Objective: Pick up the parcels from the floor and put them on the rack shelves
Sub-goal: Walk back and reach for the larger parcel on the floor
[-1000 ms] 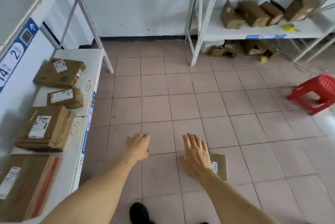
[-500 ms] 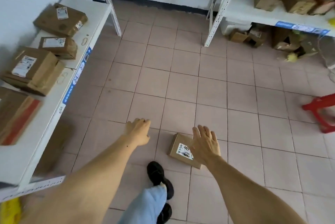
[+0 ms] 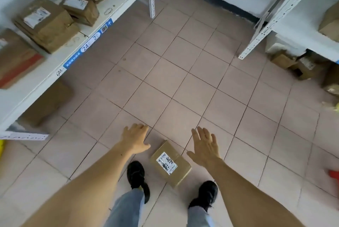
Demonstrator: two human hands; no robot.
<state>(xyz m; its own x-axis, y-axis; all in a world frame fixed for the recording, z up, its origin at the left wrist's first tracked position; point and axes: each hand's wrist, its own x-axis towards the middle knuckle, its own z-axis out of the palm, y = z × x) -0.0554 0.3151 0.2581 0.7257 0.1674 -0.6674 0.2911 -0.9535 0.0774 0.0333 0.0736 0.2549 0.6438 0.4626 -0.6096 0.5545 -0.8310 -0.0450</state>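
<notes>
A small brown cardboard parcel (image 3: 170, 163) with a white label lies on the tiled floor between my feet. My left hand (image 3: 134, 139) hovers just left of and above it, fingers apart, holding nothing. My right hand (image 3: 204, 146) hovers to its right, fingers spread, also empty. Neither hand touches the parcel. The white rack shelf (image 3: 113, 12) on the left carries several brown parcels (image 3: 45, 23).
A second white rack (image 3: 300, 23) stands at the right with a box on it and boxes (image 3: 300, 65) on the floor beneath. More cardboard sits under the left shelf (image 3: 45, 103). My black shoes (image 3: 136, 177) flank the parcel. A red object (image 3: 333, 174) shows at the right edge.
The view has tipped further down and I have stepped closer. The parcel now lies uncovered between my feet, and both hands have spread to either side of it.
</notes>
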